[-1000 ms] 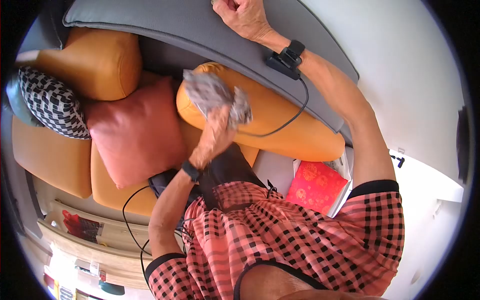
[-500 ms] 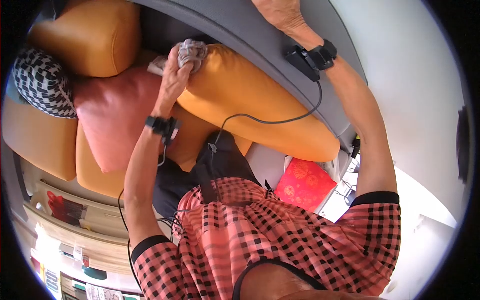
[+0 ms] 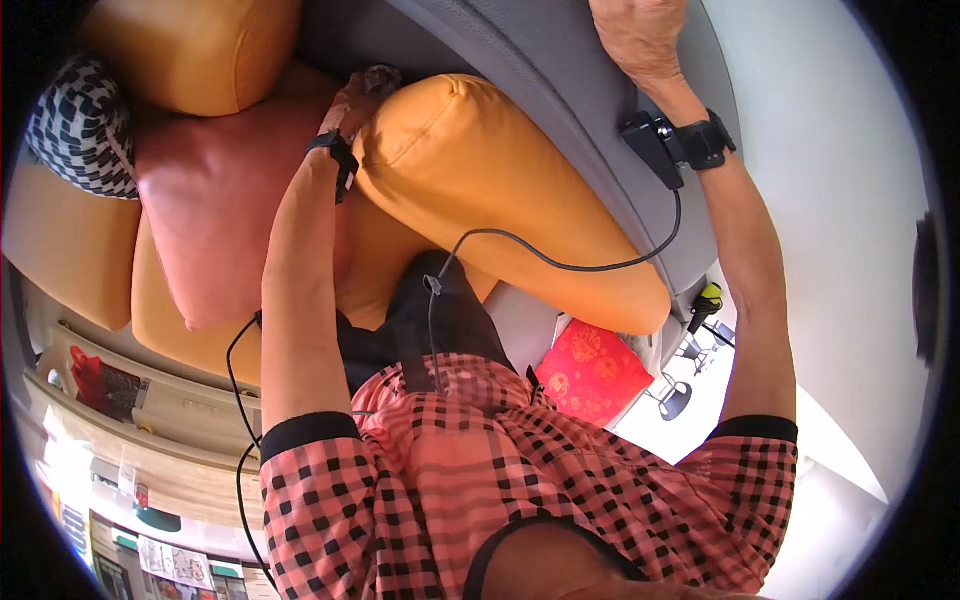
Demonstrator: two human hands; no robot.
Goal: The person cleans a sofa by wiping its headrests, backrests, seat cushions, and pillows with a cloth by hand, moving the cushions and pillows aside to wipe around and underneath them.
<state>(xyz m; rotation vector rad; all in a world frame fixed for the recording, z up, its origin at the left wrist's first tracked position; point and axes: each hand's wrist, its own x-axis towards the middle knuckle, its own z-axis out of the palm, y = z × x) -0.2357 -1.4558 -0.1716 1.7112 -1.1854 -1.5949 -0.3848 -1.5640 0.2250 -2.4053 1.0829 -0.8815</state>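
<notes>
My left hand (image 3: 352, 104) is closed on a crumpled greyish cloth (image 3: 380, 78). It reaches into the shadowed gap between the orange armrest cushion (image 3: 480, 170) and the dark inner side of the sofa back, so its fingers are partly hidden. A pink cushion (image 3: 225, 215) lies just left of that wrist. My right hand (image 3: 645, 35) is at the top edge of the view, over the grey sofa back (image 3: 590, 100); its fingers are cut off by the frame. Each wrist wears a black strapped device, and a cable (image 3: 560, 266) runs from the right one across the orange cushion.
A black-and-white patterned cushion (image 3: 82, 130) and another orange cushion (image 3: 200, 50) lie at the left. A red patterned cushion (image 3: 590, 375) sits near my right side. A white wall (image 3: 830, 200) stands to the right, and shelving (image 3: 150, 420) at the lower left.
My left hand has moved up and deeper into the shadowed gap with the cloth. My right hand has shifted right along the sofa back.
</notes>
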